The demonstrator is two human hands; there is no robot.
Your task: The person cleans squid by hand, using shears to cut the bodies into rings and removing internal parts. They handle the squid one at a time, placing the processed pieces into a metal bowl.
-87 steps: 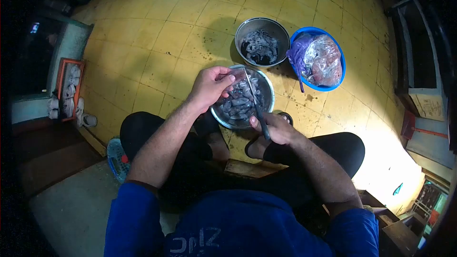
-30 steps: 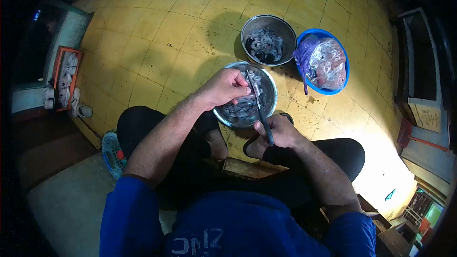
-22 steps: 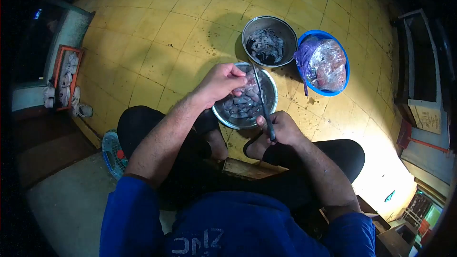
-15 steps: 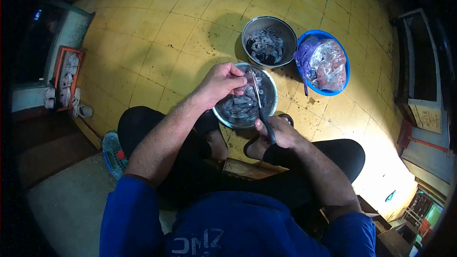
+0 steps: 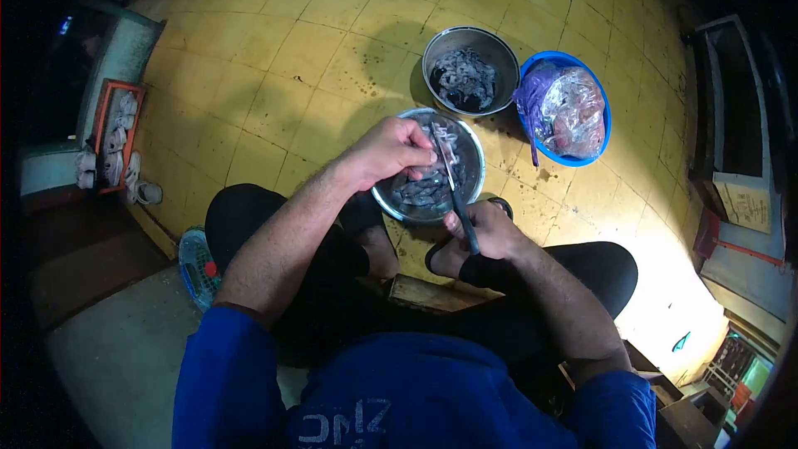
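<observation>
A steel bowl point(image 5: 475, 189) on the floor between my feet holds many small grey squid point(image 5: 422, 191). Over its left side, my left hand point(image 5: 397, 150) is closed in a pinch on a small pale squid point(image 5: 427, 171), mostly covered by the fingers. My right hand point(image 5: 489, 231), at the bowl's lower right, grips the black handle of a knife point(image 5: 453, 179). The knife's narrow blade points up and away over the bowl, close to my left fingertips.
Behind the bowl stands a grey pot point(image 5: 430, 75) with more squid in dark liquid. A blue basin point(image 5: 606, 129) to its right holds a plastic-wrapped bundle point(image 5: 575, 112) and a purple bag point(image 5: 539, 100). A shoe rack point(image 5: 104, 129) stands far left, a turquoise basket point(image 5: 195, 266) beside my left knee.
My left hand has moved slightly down and right. The knife has tilted a little to the left at its tip. The pinched squid is now more hidden by my fingers.
</observation>
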